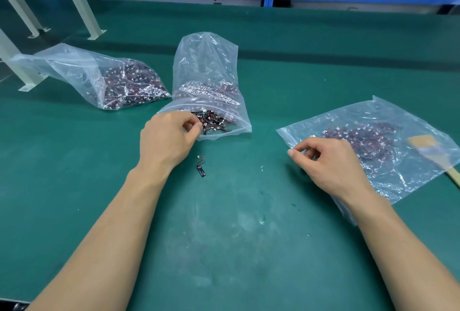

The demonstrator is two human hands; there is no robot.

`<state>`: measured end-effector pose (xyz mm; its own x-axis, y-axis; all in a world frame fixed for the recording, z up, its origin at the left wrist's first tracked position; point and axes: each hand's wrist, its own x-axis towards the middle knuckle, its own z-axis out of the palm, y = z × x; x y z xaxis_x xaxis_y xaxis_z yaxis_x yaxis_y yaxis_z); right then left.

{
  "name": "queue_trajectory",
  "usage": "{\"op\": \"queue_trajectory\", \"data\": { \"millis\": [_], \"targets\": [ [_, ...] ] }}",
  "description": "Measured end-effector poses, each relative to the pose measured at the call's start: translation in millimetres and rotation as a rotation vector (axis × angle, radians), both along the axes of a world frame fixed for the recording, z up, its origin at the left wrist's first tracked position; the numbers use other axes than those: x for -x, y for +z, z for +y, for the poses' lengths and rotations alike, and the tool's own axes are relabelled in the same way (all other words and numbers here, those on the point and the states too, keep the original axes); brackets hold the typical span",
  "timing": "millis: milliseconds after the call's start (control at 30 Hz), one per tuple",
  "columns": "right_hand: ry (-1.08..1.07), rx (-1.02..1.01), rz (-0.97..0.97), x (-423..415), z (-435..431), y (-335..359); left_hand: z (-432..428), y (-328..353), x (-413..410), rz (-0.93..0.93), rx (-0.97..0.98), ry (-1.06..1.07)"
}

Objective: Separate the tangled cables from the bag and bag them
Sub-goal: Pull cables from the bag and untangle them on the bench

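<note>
- Our left hand (171, 136) is at the open mouth of the upright clear plastic bag (206, 66) near the middle of the green-topped table (236, 248). Its fingers are curled, and thumb and forefinger pinch the near-left edge of the tangle of thin red-and-black cables (214, 122) in that mouth. We cannot tell whether they have one wire or several.
- Our right hand (328, 163) lies over the left lip of the flat clear plastic bag (388, 161), which sits toward the table's right edge with a thin spread of cables inside. Its fingers are loosely curled and the thumb and forefinger are close together. We cannot tell whether any plastic is caught between them.
- The move turns on this: the tangle lies just beyond and to the right of the left fingertips, while the flat bag's opening faces left, well apart from it. We judge that a freed cable must travel rightward over bare table, and the right hand is the nearer one to receive it.
- One short loose cable with a small black board (201, 168) lies on the table just on the near side of the upright bag, closer to the left hand. Its long axis runs roughly near to far, white connector at the far end.
- A slumped clear plastic bag (99, 79) of cables lies toward the far-left corner, and a wooden-handled brush (423, 146) lies by the right edge.
</note>
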<state>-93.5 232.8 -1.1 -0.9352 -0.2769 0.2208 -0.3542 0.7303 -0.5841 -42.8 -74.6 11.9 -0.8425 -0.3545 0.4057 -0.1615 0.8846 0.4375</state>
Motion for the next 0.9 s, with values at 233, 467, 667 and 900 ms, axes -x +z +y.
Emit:
{"op": "queue_trajectory", "data": {
  "millis": [233, 467, 667, 900],
  "targets": [
    [-0.004, 0.008, -0.005, 0.2, 0.4, -1.5, -2.9, 5.2, -14.6, 0.031, -0.112, -0.322],
    [0.003, 0.017, -0.011, 0.4, 1.6, -0.9, 0.2, 7.7, -16.1, -0.086, 0.040, -0.671],
    [0.005, 0.027, -0.024, 0.2, 2.2, -1.4, -6.1, 7.6, -14.6, -0.146, 0.070, -0.652],
    [-0.001, 0.016, -0.022, 0.6, 1.3, -1.5, -0.8, 6.0, -6.7, -0.029, 0.051, -0.519]
  ]
}}
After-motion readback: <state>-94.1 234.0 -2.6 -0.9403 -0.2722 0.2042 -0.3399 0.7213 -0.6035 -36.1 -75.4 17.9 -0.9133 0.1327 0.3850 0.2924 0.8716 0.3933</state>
